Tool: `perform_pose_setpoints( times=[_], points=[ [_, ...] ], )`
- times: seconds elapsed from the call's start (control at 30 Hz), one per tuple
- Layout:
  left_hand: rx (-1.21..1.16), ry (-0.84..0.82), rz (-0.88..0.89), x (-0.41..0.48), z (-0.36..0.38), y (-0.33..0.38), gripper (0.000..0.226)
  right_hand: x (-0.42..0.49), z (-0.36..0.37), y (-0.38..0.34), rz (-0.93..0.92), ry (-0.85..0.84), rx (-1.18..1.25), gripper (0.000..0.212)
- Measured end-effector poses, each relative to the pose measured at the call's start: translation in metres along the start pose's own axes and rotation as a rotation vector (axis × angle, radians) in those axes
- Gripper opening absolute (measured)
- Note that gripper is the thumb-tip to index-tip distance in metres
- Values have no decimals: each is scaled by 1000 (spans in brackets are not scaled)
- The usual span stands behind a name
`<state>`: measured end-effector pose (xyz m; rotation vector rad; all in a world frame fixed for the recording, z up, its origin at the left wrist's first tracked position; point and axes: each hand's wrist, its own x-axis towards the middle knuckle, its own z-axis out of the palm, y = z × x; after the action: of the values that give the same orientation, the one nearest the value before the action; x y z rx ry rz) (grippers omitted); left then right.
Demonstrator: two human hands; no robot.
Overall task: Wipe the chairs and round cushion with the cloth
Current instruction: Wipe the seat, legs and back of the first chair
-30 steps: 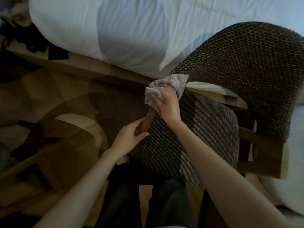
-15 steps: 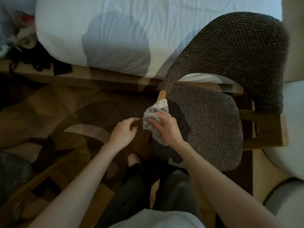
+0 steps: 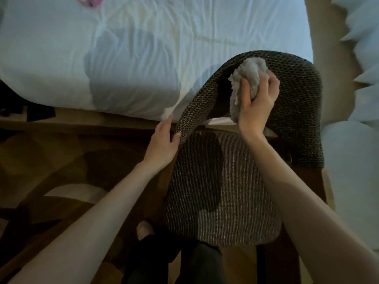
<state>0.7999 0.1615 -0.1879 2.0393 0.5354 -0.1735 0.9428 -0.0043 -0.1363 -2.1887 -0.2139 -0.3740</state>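
One cloth (image 3: 249,78) — between right-hand fingers (image 3: 266,87) and backrest (image 3: 297,95)

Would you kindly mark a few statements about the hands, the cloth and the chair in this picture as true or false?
1. The right hand grips the cloth. True.
2. The cloth is pressed on the seat. False: it is against the woven backrest.
3. The left hand holds the backrest's left edge. True.
4. A desk stands behind the backrest. False: a bed with a white sheet does.
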Motion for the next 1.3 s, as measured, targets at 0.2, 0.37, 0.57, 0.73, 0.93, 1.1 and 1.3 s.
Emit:
perform_pose_setpoints(
  times=[0.2,0.37,0.57,0.73,0.93,1.1,1.3],
  points=[
    [42,72,162,69,37,19,62,45,36,52,-218,-6,-204,49],
    [139,106,258,92,62,2,69,33,62,85,-286,85,-133,48],
    [255,197,330,90,65,-17,72,-15,77,128,-110,-100,-95,61],
    [314,242,364,91,67,-18,72,-57,85,140,109,-244,28,56],
    [298,229,371,91,66,-20,73,-42,59,94,-4,201,179,43],
    [317,238,366,92,68,-23,71,17,68,84,-196,136,54,44],
    [333,225,366,90,66,-19,71,-22,95,113,-95,26,96,54]
  ],
)
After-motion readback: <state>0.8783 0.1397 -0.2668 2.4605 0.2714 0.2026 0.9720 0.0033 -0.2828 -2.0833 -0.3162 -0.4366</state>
